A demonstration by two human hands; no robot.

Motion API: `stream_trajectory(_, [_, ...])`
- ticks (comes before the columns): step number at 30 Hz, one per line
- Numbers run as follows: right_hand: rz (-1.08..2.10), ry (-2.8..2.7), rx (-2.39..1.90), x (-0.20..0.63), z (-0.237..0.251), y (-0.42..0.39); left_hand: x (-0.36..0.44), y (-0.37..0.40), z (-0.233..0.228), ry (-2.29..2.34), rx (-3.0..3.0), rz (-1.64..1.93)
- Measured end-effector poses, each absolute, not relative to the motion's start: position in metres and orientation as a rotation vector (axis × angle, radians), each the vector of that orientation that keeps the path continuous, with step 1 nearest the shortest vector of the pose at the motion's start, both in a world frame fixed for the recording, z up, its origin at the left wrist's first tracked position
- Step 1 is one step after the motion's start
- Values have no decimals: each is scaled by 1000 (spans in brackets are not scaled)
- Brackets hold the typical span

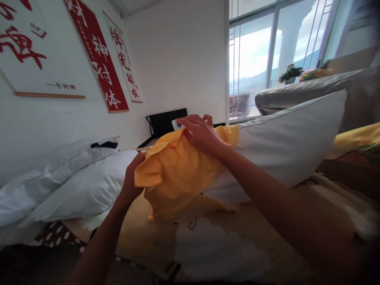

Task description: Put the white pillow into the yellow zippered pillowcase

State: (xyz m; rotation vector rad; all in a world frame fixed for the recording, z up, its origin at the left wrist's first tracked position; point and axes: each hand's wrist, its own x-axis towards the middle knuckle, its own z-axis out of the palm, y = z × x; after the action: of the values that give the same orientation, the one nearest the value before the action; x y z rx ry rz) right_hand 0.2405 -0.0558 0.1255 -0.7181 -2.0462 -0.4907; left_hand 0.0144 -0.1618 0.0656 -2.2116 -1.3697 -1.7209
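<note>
A yellow pillowcase is bunched over the left end of a white pillow, which sticks out to the right. At the case's left edge my left hand is closed on the cloth, its fingertips hidden behind a fold. Along the upper side my right hand grips the pillowcase, thumb near the fabric and fingers bent over the top. A small white tag or paper with dark print shows beside the right fingertips.
More white pillows lie at the left by the wall. The bed cover is beige with a pale pattern. A black chair-like object stands behind. At the right are a plastic-wrapped mattress, a potted plant and yellow cloth.
</note>
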Motion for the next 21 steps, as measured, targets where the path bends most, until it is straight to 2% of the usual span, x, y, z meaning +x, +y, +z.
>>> stream_trajectory(2, [-454, -2252, -781, 244, 133, -46, 21, -160, 72, -1384, -2236, -1661])
stream_trajectory(5, [-381, -2307, -916, 250, 138, -38, 24, -159, 79, -1465, -2304, -1789])
stream_trajectory(10, [-331, -2123, -1064, 260, 149, -36, 6, -158, 80, -1603, -2227, -2214])
stream_trajectory(16, [-535, -2040, -1129, 266, 155, -40, 3, -142, 72, -1500, -1933, -2740])
stream_trajectory(19, [-550, -2106, -1233, 266, 153, -44, 11, -139, 75, -1574, -1628, -2715])
stream_trajectory(21, [-591, -2089, -1252, 262, 152, -52, 14, -140, 82, -1599, -1629, -2595])
